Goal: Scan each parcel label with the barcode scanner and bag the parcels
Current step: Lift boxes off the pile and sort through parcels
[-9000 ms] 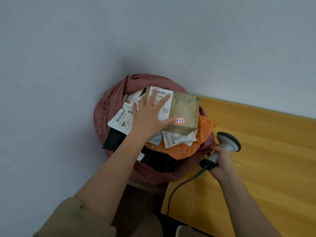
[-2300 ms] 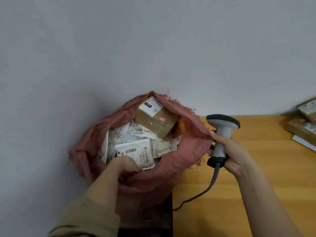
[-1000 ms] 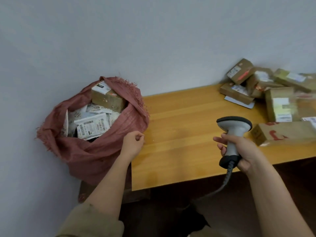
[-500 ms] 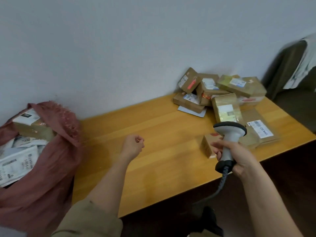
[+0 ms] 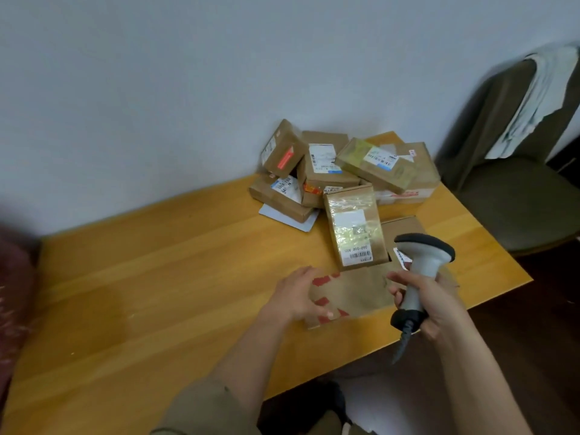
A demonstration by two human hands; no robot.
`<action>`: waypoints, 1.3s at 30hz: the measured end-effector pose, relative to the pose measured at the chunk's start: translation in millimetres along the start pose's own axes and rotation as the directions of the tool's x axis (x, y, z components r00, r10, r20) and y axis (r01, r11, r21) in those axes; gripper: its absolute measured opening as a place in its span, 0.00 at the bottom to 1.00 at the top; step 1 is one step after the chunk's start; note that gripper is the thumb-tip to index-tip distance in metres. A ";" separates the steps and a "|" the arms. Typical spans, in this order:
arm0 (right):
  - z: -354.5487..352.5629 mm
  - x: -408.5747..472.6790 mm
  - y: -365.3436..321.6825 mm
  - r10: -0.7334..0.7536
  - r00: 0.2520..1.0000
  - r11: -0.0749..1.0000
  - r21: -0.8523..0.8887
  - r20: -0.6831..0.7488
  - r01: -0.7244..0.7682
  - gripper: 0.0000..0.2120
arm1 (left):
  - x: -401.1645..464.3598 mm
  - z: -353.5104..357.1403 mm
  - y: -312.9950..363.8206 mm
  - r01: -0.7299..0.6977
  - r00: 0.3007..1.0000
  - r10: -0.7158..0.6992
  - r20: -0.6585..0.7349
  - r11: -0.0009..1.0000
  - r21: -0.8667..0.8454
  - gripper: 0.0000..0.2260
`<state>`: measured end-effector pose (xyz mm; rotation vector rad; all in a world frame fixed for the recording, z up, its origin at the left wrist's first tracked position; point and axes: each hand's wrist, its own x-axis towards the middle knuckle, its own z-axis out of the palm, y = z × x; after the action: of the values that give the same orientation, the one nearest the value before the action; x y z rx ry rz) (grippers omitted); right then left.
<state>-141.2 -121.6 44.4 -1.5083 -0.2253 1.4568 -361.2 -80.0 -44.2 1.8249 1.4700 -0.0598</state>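
Several brown cardboard parcels [image 5: 326, 164] with white labels lie piled at the far right of the wooden table [image 5: 157, 277]. Nearest me lies a flat parcel with red markings [image 5: 354, 293]. My left hand [image 5: 295, 298] touches its left end with spread, relaxed fingers. My right hand [image 5: 430, 299] grips the handle of the grey and white barcode scanner [image 5: 422, 262], held upright just right of that parcel, its cable hanging down. A taped parcel with a barcode label [image 5: 354, 227] sits just behind. Only an edge of the red cloth bag [image 5: 12, 293] shows at far left.
A dark chair [image 5: 518, 189] with a coat and pale cloth over its back stands right of the table. A white wall runs behind. A flat white envelope [image 5: 301, 222] pokes out under the pile.
My view has swung right, away from the bag toward the parcel pile. My left hand has let go of the bag and reached the red-marked parcel. The scanner stays in my right hand.
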 end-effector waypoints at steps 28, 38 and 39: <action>101.9 16.7 46.0 0.093 0.951 0.927 -0.374 0.295 0.025 0.13 | -120.8 -22.8 -157.5 0.468 0.806 -0.550 0.218 0.366 -0.805 0.29; 123.9 2.0 78.6 0.159 0.866 0.749 -0.629 0.475 0.208 0.12 | -138.2 23.8 -169.4 0.230 0.653 -0.725 0.218 -0.084 -0.969 0.29; 123.7 1.8 80.3 0.166 0.860 0.741 -0.636 0.483 0.215 0.12 | -135.4 24.1 -166.5 0.270 0.640 -0.757 0.135 0.057 -0.961 0.36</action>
<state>-282.8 -98.0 10.9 -1.6027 -1.2246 1.8482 -537.1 -198.8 -83.9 0.1569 1.7994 0.7691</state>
